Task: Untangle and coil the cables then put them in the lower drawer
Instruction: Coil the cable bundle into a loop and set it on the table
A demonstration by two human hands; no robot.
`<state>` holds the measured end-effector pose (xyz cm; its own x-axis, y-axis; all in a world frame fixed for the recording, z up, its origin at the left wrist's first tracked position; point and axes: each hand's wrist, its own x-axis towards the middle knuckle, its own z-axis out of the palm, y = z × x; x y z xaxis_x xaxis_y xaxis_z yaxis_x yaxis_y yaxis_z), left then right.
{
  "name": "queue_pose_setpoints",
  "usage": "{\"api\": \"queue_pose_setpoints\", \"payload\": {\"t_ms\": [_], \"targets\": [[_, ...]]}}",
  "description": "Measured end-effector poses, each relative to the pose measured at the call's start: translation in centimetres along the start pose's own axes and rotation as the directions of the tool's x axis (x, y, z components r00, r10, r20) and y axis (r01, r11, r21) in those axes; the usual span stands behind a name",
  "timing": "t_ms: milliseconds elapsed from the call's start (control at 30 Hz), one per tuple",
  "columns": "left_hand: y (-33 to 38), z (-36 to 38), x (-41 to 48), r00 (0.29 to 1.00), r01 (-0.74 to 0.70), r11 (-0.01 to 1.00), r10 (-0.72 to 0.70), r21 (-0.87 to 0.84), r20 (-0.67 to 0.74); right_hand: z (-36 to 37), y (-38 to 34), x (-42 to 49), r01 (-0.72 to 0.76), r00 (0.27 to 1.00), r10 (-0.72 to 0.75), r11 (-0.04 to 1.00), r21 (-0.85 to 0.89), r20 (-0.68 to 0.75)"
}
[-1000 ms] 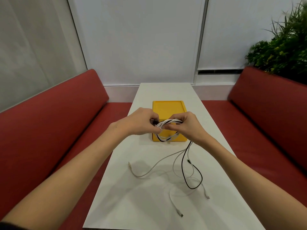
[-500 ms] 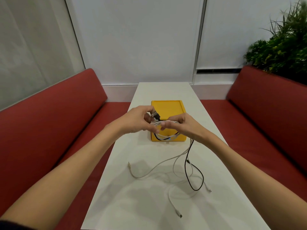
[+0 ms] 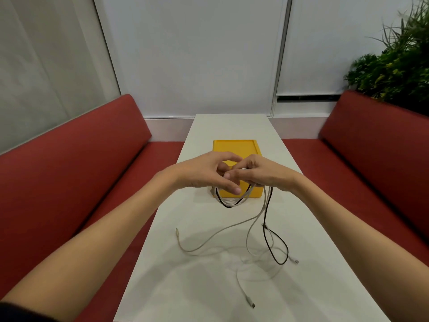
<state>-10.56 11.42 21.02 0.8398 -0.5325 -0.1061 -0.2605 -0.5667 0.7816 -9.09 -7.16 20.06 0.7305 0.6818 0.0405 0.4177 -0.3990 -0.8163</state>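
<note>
My left hand (image 3: pixel 204 173) and my right hand (image 3: pixel 262 173) meet above the table, both gripping a small coil of white and black cables (image 3: pixel 232 201) whose loops hang below my fingers. From the right hand, white strands and a black cable (image 3: pixel 276 247) trail down and lie tangled on the white table (image 3: pixel 325 263), their plugs loose near the front. Behind my hands stands the yellow drawer box (image 3: pixel 234 147); only its top and part of its front show, and the drawers are hidden.
Red bench seats (image 3: pixel 69 182) run along both sides of the narrow table. A green plant (image 3: pixel 394 66) sits behind the right backrest. White wall panels close off the far end.
My hands have closed in on each other and the left thumb now lies over the coil. The loops hang lower below my fingers. The trailing cables have shifted slightly on the table.
</note>
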Motion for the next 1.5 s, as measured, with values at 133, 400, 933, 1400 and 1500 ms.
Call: {"api": "queue_pose_setpoints", "payload": {"t_ms": [133,400,933,1400,1500], "targets": [[-0.9,0.2,0.1,0.999,-0.015,1.0,0.015,-0.01,0.045,-0.8,0.5,-0.1,-0.041,0.99,0.034,0.998,0.048,0.136],[-1.2,1.6,0.9,0.945,-0.147,0.874,-0.013,-0.462,-0.327,-1.3,3.8,-0.3,0.019,0.996,0.037,0.806,0.591,-0.083],[-2.0,3.0,0.5,0.957,-0.142,0.568,-0.129,-0.81,-0.258,-1.9,4.4,-0.6,-0.003,0.991,0.088,0.765,0.643,-0.1],[-0.7,1.5,2.1,0.881,-0.309,0.619,-0.099,-0.722,-0.462,-1.8,1.0,1.4,0.148,0.972,0.111,0.393,0.908,-0.206],[-1.4,0.7,1.6,0.886,-0.233,0.785,-0.072,-0.573,-0.458,-2.2,1.0,1.4,0.078,0.973,0.139,0.562,0.824,-0.187]]}}
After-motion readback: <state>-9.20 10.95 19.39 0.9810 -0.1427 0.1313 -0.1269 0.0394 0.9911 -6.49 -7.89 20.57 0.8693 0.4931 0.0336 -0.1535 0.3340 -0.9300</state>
